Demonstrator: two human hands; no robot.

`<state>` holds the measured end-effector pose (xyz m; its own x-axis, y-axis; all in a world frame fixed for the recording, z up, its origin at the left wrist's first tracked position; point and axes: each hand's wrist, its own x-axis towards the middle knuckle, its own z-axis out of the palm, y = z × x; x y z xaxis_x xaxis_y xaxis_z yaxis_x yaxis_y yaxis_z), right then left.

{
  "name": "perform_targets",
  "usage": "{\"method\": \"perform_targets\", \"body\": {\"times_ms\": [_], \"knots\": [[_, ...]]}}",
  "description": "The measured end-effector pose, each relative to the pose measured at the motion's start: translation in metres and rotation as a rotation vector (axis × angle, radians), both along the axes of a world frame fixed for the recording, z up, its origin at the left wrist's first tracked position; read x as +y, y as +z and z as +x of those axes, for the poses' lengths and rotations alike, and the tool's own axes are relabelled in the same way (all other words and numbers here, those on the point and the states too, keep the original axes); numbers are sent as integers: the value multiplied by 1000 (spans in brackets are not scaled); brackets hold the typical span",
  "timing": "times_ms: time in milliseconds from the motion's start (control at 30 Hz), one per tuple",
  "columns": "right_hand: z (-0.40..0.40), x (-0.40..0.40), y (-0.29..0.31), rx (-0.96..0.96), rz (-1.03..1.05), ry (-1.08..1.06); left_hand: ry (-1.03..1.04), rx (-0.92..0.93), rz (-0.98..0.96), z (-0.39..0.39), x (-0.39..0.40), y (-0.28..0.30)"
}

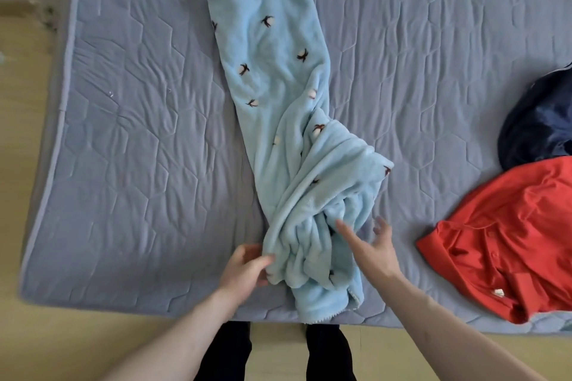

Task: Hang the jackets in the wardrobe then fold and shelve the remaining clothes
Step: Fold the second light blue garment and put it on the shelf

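A light blue fleece garment (278,96) with small dark bird prints lies stretched lengthwise on the grey-blue quilted mattress (130,139). Its near end is bunched in folds by the mattress front edge. My left hand (247,266) pinches the left edge of that bunched end. My right hand (374,247) hovers over the right side of the bunch with fingers spread and straight, holding nothing. A red buttoned shirt (510,238) lies crumpled at the right. A dark navy garment (538,124) sits behind it at the right edge.
The mattress lies low on a light wooden floor (21,77), which shows at the left and along the front. My dark trouser legs (229,353) stand at the mattress front edge.
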<state>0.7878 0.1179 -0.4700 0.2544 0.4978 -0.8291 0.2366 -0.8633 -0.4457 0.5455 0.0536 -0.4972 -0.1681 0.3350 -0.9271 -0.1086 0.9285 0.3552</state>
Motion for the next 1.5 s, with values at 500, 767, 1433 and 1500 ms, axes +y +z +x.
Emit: {"method": "perform_targets", "body": {"times_ms": [500, 767, 1433, 1500], "knots": [[-4, -12, -9, 145, -264, 80, -515, -131, 105, 16, 16, 13], [0, -20, 14, 463, -478, 26, -22, -360, -129, 17, 8, 27], [-32, -72, 137, 64, -588, 307, -214, 38, -130, 25, -58, 138], [-35, -46, 145, 69, -489, 257, -269, 104, 76, 20, -39, 143]]}}
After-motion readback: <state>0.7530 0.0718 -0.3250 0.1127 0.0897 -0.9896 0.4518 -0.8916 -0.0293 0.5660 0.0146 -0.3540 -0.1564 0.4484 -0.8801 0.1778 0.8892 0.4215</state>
